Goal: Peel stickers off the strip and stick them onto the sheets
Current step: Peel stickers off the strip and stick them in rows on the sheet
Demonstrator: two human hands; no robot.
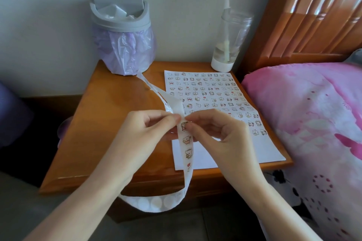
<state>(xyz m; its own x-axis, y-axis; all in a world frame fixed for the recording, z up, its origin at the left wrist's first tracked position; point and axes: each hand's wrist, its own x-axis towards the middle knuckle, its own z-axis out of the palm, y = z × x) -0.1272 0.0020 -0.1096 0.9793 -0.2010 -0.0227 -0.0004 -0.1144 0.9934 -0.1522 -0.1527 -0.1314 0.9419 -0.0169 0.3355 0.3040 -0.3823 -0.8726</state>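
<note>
From the head camera: a person's left hand (150,125) and right hand (213,129) meet above a wooden bedside table (109,123), both pinching a long white sticker strip (187,143) between thumb and fingers. The strip's long axis runs roughly away from the camera: its far end trails toward a lidded grey bin (121,25) at the table's back, its near end hangs over the front edge and loops left below it. The right fingertips close on one cartoon sticker (184,125) on the strip. A white sheet (215,107), nearly filled with rows of stickers, lies flat on the table's right half, long axis front to back, beside a pink quilt (305,115).
</note>
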